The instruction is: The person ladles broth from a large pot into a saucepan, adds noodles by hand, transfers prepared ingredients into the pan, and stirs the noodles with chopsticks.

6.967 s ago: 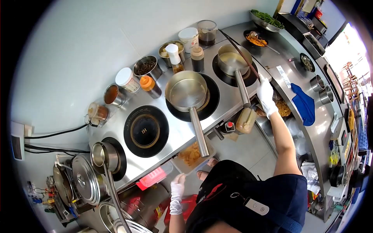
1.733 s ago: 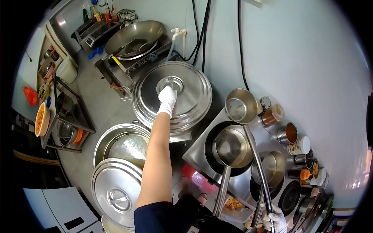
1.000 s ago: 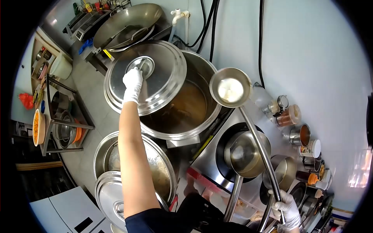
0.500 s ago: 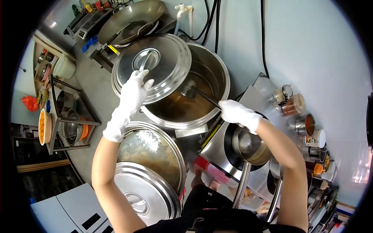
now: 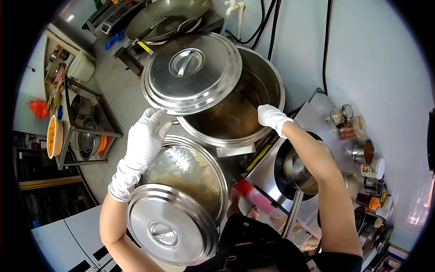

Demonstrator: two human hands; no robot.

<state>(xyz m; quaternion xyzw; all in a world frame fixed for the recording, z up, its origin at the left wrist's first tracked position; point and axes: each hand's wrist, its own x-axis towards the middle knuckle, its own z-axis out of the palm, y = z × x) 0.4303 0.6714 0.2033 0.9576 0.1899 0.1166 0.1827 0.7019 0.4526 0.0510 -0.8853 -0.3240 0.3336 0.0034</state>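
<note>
A large steel pot (image 5: 280,86) holds brown broth (image 5: 233,115). Its steel lid (image 5: 199,86) sits askew over the left part of the opening. My left hand (image 5: 147,136), in a white glove, is just below the lid's near rim, off the handle, with thumb and fingers apart. I cannot tell whether its fingertips touch the rim. My right hand (image 5: 273,119), also gloved, is closed over the pot's right side. The ladle it held a moment before is hidden now, seemingly below the hand in the broth.
Nearer me stands a second pot (image 5: 223,190) with cloudy contents, partly covered by another lid (image 5: 172,222). At right, a saucepan (image 5: 294,170) rests on a burner. Jars and tins (image 5: 353,128) line the wall. A wok (image 5: 167,20) stands behind; a rack (image 5: 93,131) is at left.
My left hand has let go of the lid's handle and drawn back toward me. My right hand is higher over the pot rim, and the ladle has gone out of sight. The view has shifted.
</note>
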